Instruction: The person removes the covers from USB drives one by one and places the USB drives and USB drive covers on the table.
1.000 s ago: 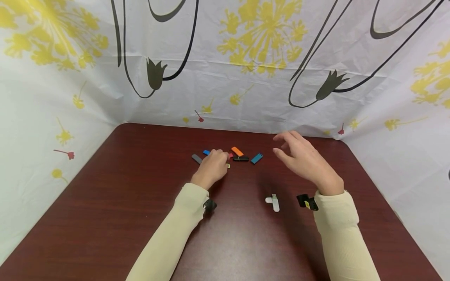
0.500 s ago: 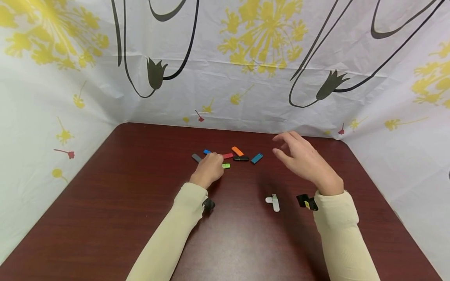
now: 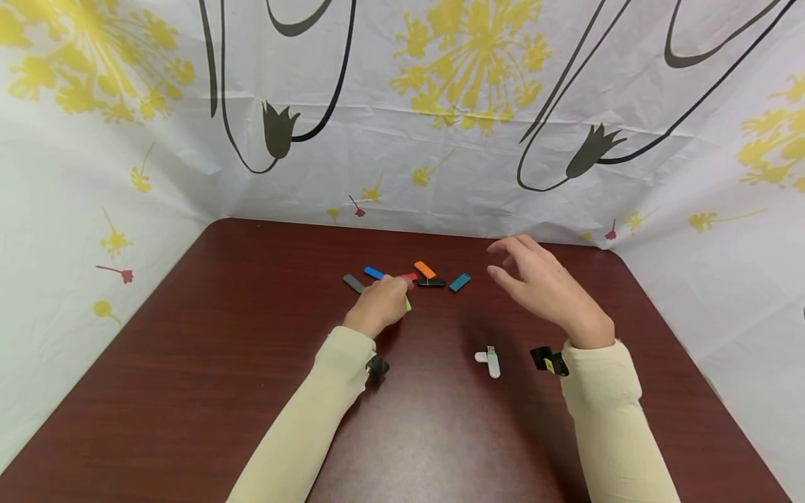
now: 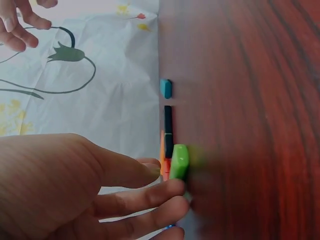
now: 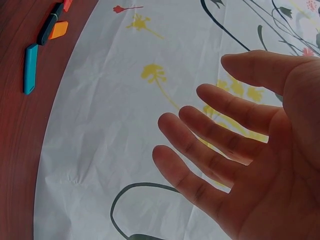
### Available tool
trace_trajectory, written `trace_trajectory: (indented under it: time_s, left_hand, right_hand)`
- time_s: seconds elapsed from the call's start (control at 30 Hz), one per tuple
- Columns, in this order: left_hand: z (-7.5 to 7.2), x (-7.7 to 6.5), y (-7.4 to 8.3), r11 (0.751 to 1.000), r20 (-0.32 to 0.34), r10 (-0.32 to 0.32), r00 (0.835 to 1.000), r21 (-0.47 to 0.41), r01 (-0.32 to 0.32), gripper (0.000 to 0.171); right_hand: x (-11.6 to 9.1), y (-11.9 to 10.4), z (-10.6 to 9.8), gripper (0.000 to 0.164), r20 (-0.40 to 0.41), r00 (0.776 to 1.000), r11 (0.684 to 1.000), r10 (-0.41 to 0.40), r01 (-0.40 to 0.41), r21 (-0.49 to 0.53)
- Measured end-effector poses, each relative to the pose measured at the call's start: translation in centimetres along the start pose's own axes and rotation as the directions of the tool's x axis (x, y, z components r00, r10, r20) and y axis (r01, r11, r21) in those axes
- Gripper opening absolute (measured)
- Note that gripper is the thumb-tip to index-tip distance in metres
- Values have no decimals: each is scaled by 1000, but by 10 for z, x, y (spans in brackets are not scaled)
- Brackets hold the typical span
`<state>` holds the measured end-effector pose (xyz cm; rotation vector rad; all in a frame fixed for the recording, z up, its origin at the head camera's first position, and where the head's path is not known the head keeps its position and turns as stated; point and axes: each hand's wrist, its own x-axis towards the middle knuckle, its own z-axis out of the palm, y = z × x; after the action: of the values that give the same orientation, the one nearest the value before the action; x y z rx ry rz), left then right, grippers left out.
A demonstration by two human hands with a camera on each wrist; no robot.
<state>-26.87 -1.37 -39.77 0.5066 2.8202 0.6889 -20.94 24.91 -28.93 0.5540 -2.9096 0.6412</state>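
In the head view my left hand (image 3: 380, 304) is low over the table, among several small USB sticks. A lime-green USB stick (image 3: 408, 304) lies partly hidden beside its fingers. The left wrist view shows a fingertip against the green stick (image 4: 180, 161), while the thumb stands apart from it. Just beyond the fingers is a red stick (image 3: 409, 276), partly covered. Blue (image 3: 374, 273) and grey (image 3: 353, 283) sticks lie to the hand's left. My right hand (image 3: 534, 283) is raised above the table's right side, fingers loosely bent and holding nothing.
Orange (image 3: 424, 270), black (image 3: 431, 283) and teal (image 3: 460, 283) sticks lie at the back middle. Nearer me, a white USB stick (image 3: 493, 363) shows its metal plug. A patterned white sheet (image 3: 402, 175) hangs behind and beside the brown table (image 3: 189, 363).
My left hand drew back slightly to the left, then moved right again. The green stick has turned from lying sideways to slanting towards me. My right hand has stayed in place.
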Motion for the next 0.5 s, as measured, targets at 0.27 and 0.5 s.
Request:
trace_trajectory:
  time_s: [0.27, 0.5]
  left_hand:
    - [3, 1, -11, 999, -33, -31, 999, 38, 32, 41]
    - [1, 4, -15, 1000, -26, -26, 999, 16, 26, 32]
  right_hand:
    - [1, 0, 2, 33, 0, 1000, 1000, -11, 11, -3]
    - [1, 1, 1, 33, 4, 1000, 1000, -9, 9, 0]
